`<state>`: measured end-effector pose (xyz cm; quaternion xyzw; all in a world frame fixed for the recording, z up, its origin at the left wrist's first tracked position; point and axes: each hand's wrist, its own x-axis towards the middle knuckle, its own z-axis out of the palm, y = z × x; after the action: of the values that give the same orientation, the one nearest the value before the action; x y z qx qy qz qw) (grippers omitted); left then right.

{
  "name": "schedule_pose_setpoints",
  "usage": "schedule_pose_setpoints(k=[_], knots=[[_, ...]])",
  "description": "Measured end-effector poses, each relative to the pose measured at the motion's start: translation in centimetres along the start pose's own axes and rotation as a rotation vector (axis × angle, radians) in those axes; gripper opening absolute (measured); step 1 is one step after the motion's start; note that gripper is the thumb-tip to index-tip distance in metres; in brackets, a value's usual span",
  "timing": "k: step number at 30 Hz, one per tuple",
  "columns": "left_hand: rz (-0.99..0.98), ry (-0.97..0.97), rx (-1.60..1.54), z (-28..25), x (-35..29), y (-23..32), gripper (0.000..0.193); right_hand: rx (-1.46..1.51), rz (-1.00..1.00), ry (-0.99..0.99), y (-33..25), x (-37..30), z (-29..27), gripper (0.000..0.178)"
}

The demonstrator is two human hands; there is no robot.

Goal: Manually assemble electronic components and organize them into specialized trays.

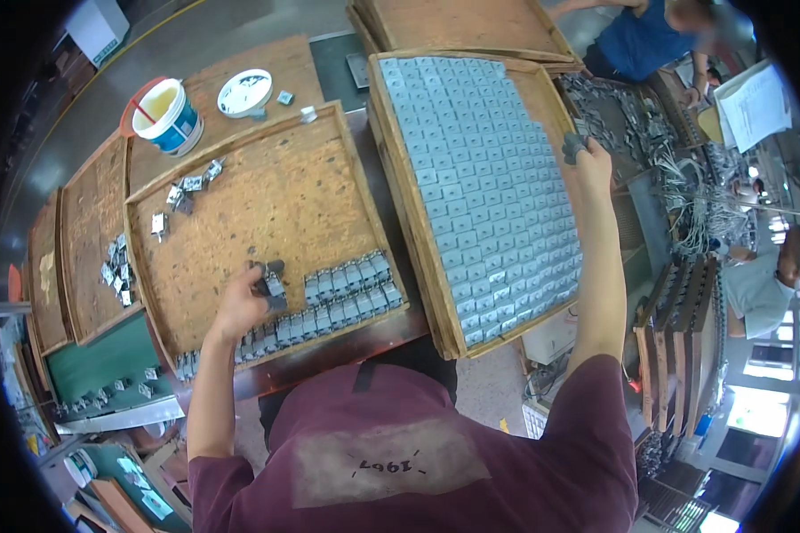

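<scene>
My left hand (240, 304), dark covers on its fingertips, is over the left wooden tray (249, 200). Its fingers are closed around a small grey boxy part (275, 283). Just beside it, rows of similar grey parts (347, 282) line the tray's near edge. My right hand (593, 164) reaches forward past the right edge of a second wooden tray (411, 226), which is largely filled with rows of flat grey square pieces (480, 186). The fingertips there, also dark-covered, are pinched together; whatever is between them is hidden.
Several loose metal parts (191, 184) lie at the left tray's far left. Beyond stand a white-and-blue bucket (180, 133) and a round white lid (244, 93). A metal-parts heap (627, 111) lies right of the filled tray. A co-worker in blue (644, 44) is at the far right.
</scene>
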<state>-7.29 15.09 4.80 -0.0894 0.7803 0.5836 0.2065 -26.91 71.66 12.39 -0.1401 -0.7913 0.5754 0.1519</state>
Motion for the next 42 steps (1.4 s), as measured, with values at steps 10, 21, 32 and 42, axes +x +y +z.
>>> schedule_pose_setpoints(k=[10,21,32,42], knots=[[0.028,-0.205,-0.013,2.0,0.0,-3.3,0.06,-0.487,-0.046,-0.199,1.5,5.8,6.3,0.039],[-0.207,1.174,0.765,-9.5,-12.0,-8.3,0.027,0.111,0.085,-0.072,-0.3,7.4,3.1,0.034],[-0.757,1.039,0.63,-13.7,-17.0,-12.0,0.035,0.226,-0.065,-0.481,-4.8,-13.4,10.6,0.032],[0.329,0.471,-0.824,-2.4,-13.5,0.4,0.038,-0.078,0.017,-1.02,-13.4,-31.3,18.3,0.023]])
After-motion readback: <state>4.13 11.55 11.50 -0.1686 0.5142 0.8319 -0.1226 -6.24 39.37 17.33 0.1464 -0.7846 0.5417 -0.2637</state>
